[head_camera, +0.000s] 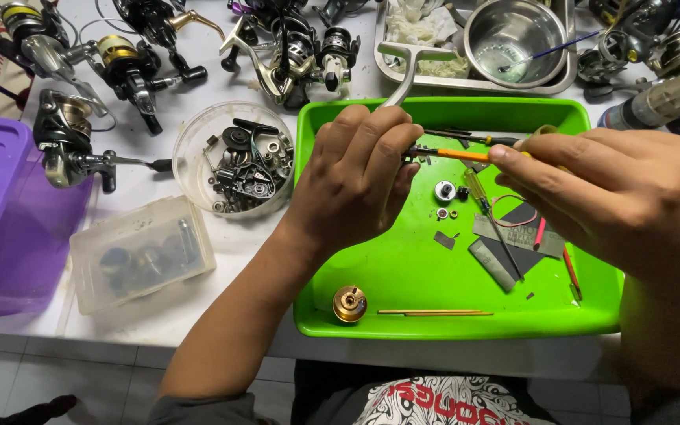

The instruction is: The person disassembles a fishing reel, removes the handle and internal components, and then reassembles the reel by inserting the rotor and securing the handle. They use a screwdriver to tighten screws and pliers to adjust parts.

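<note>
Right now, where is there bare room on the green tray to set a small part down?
Green tray: bare floor between the gold spool and grey pads, above the thin stick. Crowded on the right around the screwdriver and beneath both hands.

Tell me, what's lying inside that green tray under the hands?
In the green tray lie a gold spool, thin sticks, grey pads, a screwdriver and small washers. The left hand and right hand hide whatever lies beneath them.
</note>
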